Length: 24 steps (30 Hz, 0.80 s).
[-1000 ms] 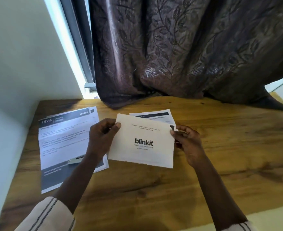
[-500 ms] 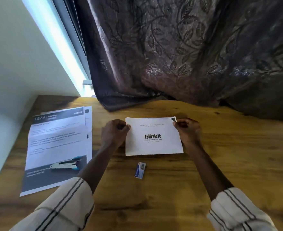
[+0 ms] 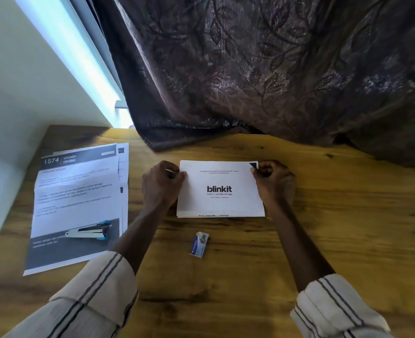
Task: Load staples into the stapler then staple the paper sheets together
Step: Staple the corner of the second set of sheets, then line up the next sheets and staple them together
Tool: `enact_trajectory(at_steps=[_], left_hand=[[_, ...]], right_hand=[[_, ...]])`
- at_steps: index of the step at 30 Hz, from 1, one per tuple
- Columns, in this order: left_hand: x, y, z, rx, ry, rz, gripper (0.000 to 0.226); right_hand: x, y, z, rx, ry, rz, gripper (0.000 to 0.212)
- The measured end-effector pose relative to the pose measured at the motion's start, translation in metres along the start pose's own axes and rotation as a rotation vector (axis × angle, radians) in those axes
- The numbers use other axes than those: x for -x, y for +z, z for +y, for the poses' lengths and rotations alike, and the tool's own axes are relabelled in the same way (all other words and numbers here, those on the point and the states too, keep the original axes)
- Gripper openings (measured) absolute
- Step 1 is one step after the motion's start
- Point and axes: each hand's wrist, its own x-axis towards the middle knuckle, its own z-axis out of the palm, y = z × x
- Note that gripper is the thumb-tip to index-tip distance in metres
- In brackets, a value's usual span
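A small stack of white paper sheets (image 3: pixel 220 198) printed "blinkit" lies flat on the wooden table (image 3: pixel 336 228). My left hand (image 3: pixel 161 186) pinches the stack's upper left edge. My right hand (image 3: pixel 273 180) pinches its upper right corner, where a dark triangle shows. A small blue and white staple box (image 3: pixel 199 244) lies on the wood just in front of the stack, apart from both hands. The stapler (image 3: pixel 89 232), silver with blue trim, rests closed on its side on a larger printed sheet (image 3: pixel 77 196) at the left.
A dark leaf-patterned curtain (image 3: pixel 262 74) hangs over the table's far edge just behind the stack. A white wall (image 3: pixel 18 76) and a bright window strip border the table's left side. A second printed sheet peeks out under the large one.
The blinkit sheets went from held up in the air to lying flat on the table, both hands still on their edges. The camera view tilted, so the staple box and stapler now show.
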Motion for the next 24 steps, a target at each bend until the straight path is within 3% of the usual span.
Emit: enact_trajectory(at_steps=[5,10,15,19,24], left_hand=[[-0.001,0.000,0.000,-0.001,-0.016,-0.017,0.037],[0.009,-0.018,-0.001,0.177,-0.056,-0.124,0.049],[0.052,-0.072,-0.041,0.291,0.051,0.036,0.032],[0.083,-0.127,-0.106,0.151,0.127,0.058,0.031],[0.087,-0.179,-0.163,-0.243,0.211,-0.220,0.057]], right_hand=[[0.003,-0.002,0.000,-0.007,0.000,-0.003,0.024],[0.017,-0.014,-0.006,-0.313,-0.036,0.056,0.011],[0.078,-0.019,-0.033,-0.436,-0.187,0.048,0.012],[0.148,0.006,-0.072,-0.427,-0.330,-0.168,0.011],[0.206,0.069,-0.119,-0.309,-0.504,-0.383,0.008]])
